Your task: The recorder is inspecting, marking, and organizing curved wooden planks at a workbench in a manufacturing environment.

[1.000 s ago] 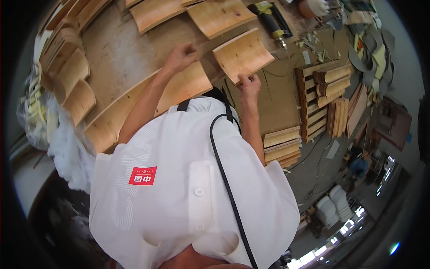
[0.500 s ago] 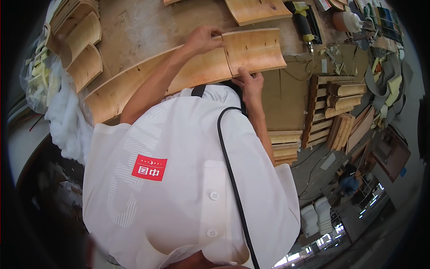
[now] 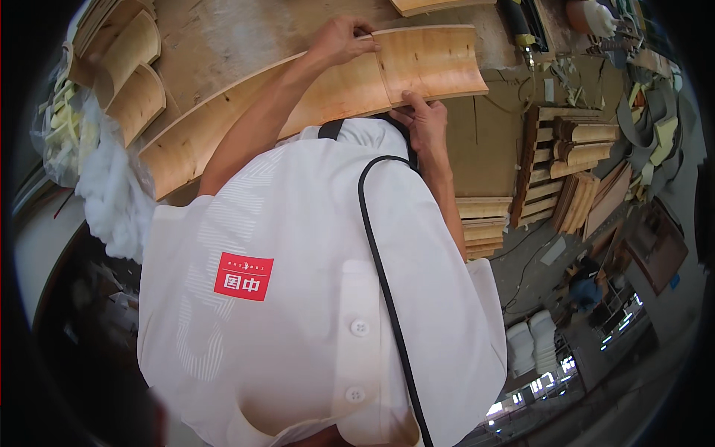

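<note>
Two curved pale wooden panels lie end to end across my front: a long panel on the left and a shorter panel on the right. They meet at a thin joint line. My left hand is closed over the far edge at that joint, its fingertips partly hidden behind the wood. At the near edge, my right hand pinches the panels beside the joint, thumb on top and the other fingers mostly hidden below. My left forearm covers part of the long panel.
A workbench extends beyond the panels. More curved panels are stacked at left, near white stuffing. A dark power tool and a bottle sit at far right. Wooden pieces are piled at right; another person is farther off.
Panels and both hands sit slightly higher in the picture, as does the bench around them. The dark line at the joint looks thinner. Both hands keep their hold there.
</note>
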### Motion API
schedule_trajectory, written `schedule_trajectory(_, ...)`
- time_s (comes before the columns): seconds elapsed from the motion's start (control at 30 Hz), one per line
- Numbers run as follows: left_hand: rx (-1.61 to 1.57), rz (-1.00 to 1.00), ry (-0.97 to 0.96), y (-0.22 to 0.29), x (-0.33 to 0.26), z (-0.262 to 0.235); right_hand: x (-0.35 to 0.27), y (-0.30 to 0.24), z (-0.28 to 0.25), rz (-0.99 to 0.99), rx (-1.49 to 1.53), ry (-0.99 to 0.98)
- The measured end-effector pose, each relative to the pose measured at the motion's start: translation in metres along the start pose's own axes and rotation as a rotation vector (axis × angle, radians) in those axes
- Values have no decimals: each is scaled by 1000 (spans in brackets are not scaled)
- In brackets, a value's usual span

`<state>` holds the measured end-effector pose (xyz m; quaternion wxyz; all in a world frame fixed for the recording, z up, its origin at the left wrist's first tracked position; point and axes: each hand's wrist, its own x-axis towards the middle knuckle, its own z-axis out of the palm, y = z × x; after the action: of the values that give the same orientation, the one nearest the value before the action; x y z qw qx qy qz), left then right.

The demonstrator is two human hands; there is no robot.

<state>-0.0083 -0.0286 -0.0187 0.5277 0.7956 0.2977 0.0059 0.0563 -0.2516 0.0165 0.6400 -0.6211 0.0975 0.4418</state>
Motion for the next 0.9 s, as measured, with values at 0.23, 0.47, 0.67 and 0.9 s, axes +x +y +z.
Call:
schedule_trajectory(0.23,-28,92,40,1,-7,1,-1,2,-1,-9,-9,-14)
schedule_trajectory(0.47,-8,85,60,-6,-4,3,-7,0,2,4,35,-24)
schedule_trajectory(0.67,-12,83,75,-7,0,2,-7,-1,4,-1,13,12)
schedule_trajectory(0.9,-8,35,-22,5,-4,-4,-6,6,-4,-27,2,-24)
